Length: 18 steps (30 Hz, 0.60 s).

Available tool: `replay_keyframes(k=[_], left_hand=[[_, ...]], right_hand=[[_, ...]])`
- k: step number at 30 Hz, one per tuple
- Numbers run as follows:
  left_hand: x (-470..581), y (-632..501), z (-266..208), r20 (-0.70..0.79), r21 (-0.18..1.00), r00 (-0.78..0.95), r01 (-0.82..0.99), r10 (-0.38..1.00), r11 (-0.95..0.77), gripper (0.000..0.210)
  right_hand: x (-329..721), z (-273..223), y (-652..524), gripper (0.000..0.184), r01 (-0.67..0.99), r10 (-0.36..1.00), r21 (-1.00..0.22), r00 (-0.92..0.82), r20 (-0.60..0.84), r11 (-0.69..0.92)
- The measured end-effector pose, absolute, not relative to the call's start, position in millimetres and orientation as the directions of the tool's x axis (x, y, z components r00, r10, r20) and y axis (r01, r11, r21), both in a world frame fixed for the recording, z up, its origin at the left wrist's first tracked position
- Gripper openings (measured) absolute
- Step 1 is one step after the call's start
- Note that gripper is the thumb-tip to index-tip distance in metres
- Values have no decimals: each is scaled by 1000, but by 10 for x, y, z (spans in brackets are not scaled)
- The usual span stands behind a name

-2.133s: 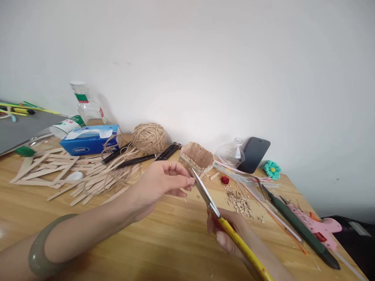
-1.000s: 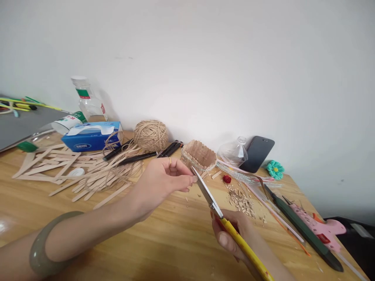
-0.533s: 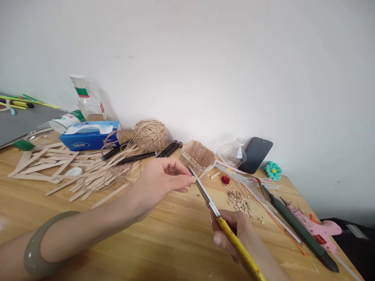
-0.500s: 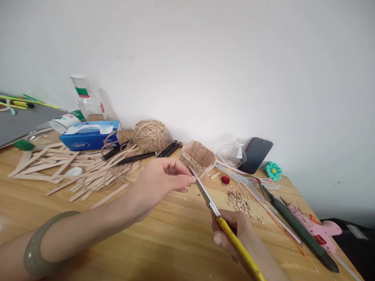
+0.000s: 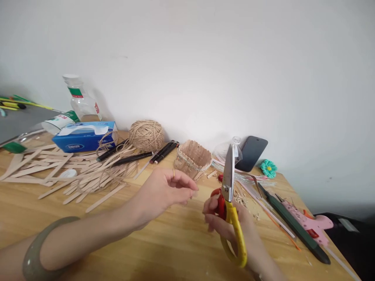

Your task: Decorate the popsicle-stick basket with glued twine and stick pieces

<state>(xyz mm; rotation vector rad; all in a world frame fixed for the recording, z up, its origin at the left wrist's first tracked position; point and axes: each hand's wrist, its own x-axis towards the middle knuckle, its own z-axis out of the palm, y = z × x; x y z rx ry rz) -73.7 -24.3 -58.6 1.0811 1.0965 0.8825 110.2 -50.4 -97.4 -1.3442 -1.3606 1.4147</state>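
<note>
My right hand (image 5: 221, 225) grips the scissors (image 5: 230, 207) by the handles, long axis near upright, just right of my left hand (image 5: 164, 195), its fingertips pinched, whether on anything I cannot tell, nearer the wooden basket (image 5: 199, 154) beyond.

This looks like a craft corner: a wooden table (image 5: 164, 249) set against a plain, pale wall (image 5: 187, 70), with handiwork supplies spread over it. Flat wooden sticks (image 5: 55, 166) lie in a loose heap, near a ball of twine (image 5: 146, 135) and some black pens (image 5: 134, 158). A small basket (image 5: 196, 153) with a scalloped rim, a turquoise flower (image 5: 268, 168), a pink glue gun (image 5: 320, 224), scattered wood chips (image 5: 240, 199) and the person's scissors (image 5: 229, 179) all speak of crafting. Tissues (image 5: 84, 136), a phone (image 5: 252, 153) and a glass jar (image 5: 84, 105) add an everyday touch. Whether the room is in a home or a studio cannot be told.
</note>
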Motion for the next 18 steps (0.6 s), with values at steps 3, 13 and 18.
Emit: replay_keyframes(k=[3, 13, 18], left_hand=[[-675, -269, -676, -264, 963, 313, 37, 912, 266, 3], [-611, -289, -770, -326, 935, 324, -30, 888, 353, 6], [-600, -315, -790, -337, 925, 386, -32, 859, 378, 10]], right_hand=[[1053, -984, -526, 22, 57, 976, -989, -163, -142, -134], [1034, -956, -536, 24, 42, 983, -992, -133, -126, -121], [1034, -945, -541, 29, 18, 993, -995, -67, -100, -99]])
